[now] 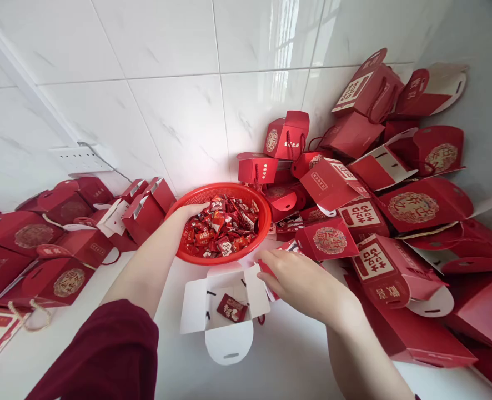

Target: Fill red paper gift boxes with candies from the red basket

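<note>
An open gift box (229,340) with a white inside stands before me, its flaps folded outward. Inside it lies a dark red packet (231,308). My right hand (290,278) is closed at the box's right flap, its fingertips curled against the edge; red card shows beneath the fingers. Behind the box sits a red plastic basket (264,214) filled with small red-wrapped candies (219,228). Over the basket's left rim reaches my left hand (192,214), one digit stretched out above the candies. Its other fingers are mostly hidden, and nothing shows in its grasp.
Red gift boxes (69,241) with cord handles crowd the left side. A higher heap of similar boxes (421,205) fills the right, leaning against the wall. White tiles (175,122) rise behind the basket, with a socket strip (79,159) and grey cable on the left.
</note>
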